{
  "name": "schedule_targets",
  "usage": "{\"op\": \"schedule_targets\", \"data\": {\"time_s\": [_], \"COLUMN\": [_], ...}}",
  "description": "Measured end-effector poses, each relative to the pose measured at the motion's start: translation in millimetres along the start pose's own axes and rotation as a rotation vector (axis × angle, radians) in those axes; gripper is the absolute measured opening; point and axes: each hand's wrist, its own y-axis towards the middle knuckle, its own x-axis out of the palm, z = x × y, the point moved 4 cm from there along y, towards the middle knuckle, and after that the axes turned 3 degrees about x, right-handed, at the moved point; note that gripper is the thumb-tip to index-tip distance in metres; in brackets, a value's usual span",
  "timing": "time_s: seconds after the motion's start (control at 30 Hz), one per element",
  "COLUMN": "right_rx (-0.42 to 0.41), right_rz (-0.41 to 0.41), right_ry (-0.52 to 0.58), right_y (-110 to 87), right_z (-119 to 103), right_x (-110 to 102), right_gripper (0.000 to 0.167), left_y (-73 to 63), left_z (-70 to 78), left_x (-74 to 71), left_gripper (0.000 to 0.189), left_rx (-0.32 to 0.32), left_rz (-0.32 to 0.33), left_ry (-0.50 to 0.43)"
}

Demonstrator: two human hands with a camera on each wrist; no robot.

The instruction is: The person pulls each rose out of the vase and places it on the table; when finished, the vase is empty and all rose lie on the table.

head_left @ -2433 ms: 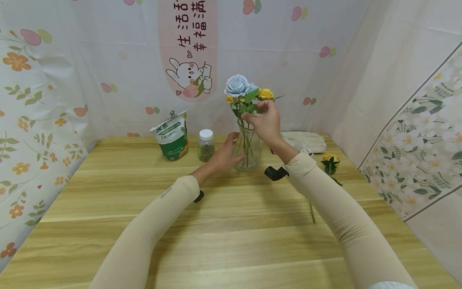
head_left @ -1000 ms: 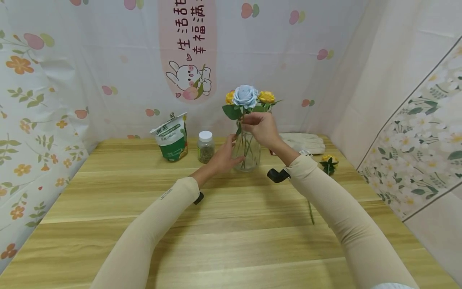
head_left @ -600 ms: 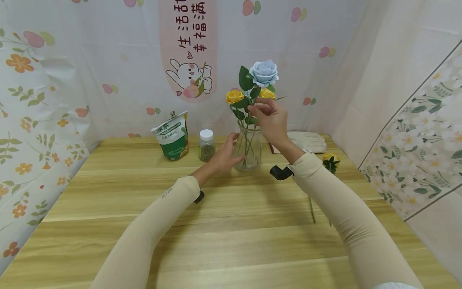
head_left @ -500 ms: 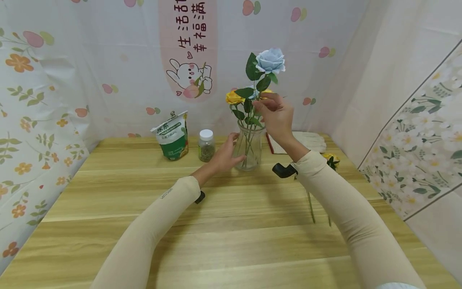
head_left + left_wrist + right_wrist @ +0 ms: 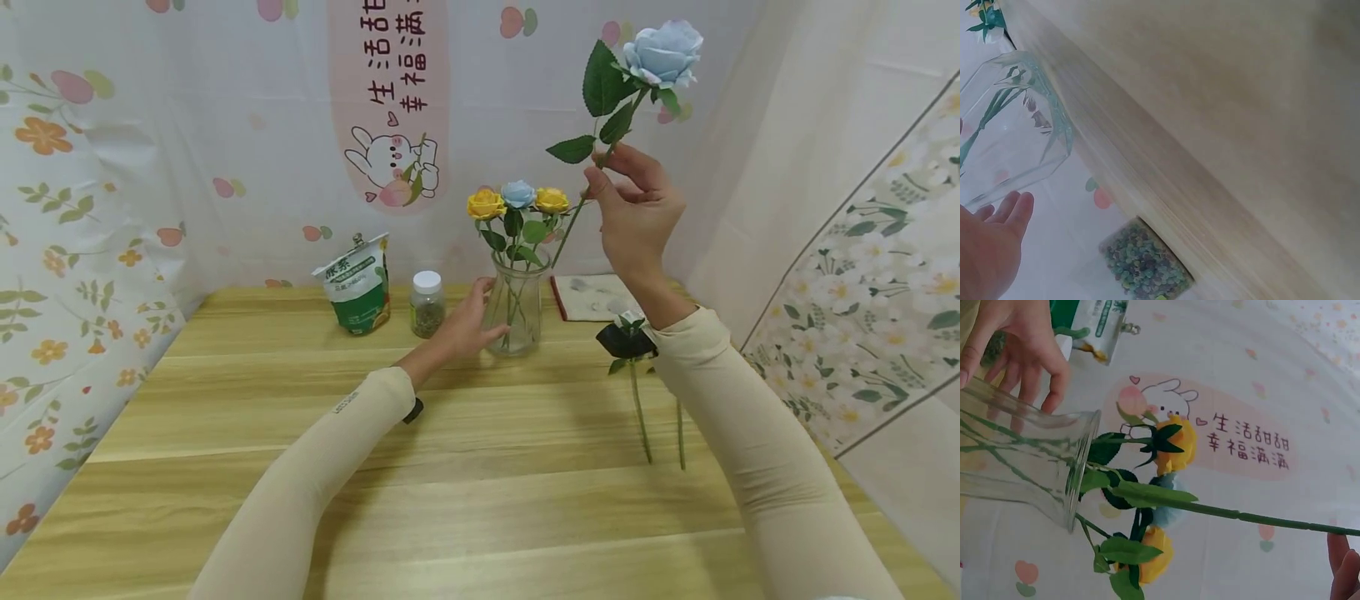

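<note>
My right hand [image 5: 641, 208] pinches the stem of a large light blue rose [image 5: 663, 54] above and right of the glass vase [image 5: 517, 312]. The stem's lower end shows beside the vase's mouth. Two yellow roses [image 5: 486, 202] and a smaller blue rose [image 5: 518, 194] stand in the vase. My left hand [image 5: 465, 321] rests around the vase's left side, thumb in front and fingers behind. In the right wrist view, some left fingers show through the glass; the right fingertips [image 5: 1344, 569] lie at the edge by the stem [image 5: 1272, 520].
A green and white pouch [image 5: 360, 287] with a clip and a white-capped jar [image 5: 427, 304] stand left of the vase. A white glove [image 5: 585, 298] lies behind my right wrist. Flower stems [image 5: 640, 417] lie on the wooden table [image 5: 450, 500], partly hidden by my arm.
My right hand has drawn the large blue rose up and to the right, out from among the flowers in the vase. My left hand stays at the vase.
</note>
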Motion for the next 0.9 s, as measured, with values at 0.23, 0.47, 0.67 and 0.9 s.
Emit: {"op": "schedule_targets", "data": {"time_s": [0.23, 0.47, 0.67, 0.9], "right_rx": [-0.078, -0.073, -0.05, 0.068], "right_rz": [0.008, -0.003, -0.053, -0.156], "right_ry": [0.016, -0.059, -0.179, -0.381], "right_y": [0.0, -11.5, -25.8, -46.5], "right_z": [-8.2, -9.7, -2.7, 4.3], "right_x": [-15.2, -34.2, -55.2, -72.1], "right_gripper": [0.028, 0.021, 0.022, 0.025], "left_y": [-4.0, -3.2, -2.7, -1.6], "left_z": [-2.2, -0.7, 0.5, 3.0], "left_x": [1.6, 0.5, 2.1, 1.1], "left_gripper": [0.084, 0.082, 0.082, 0.082], "left_rx": [0.024, 0.029, 0.025, 0.036], "left_rz": [0.011, 0.02, 0.018, 0.019], "left_ry": [0.003, 0.002, 0.007, 0.005]}}
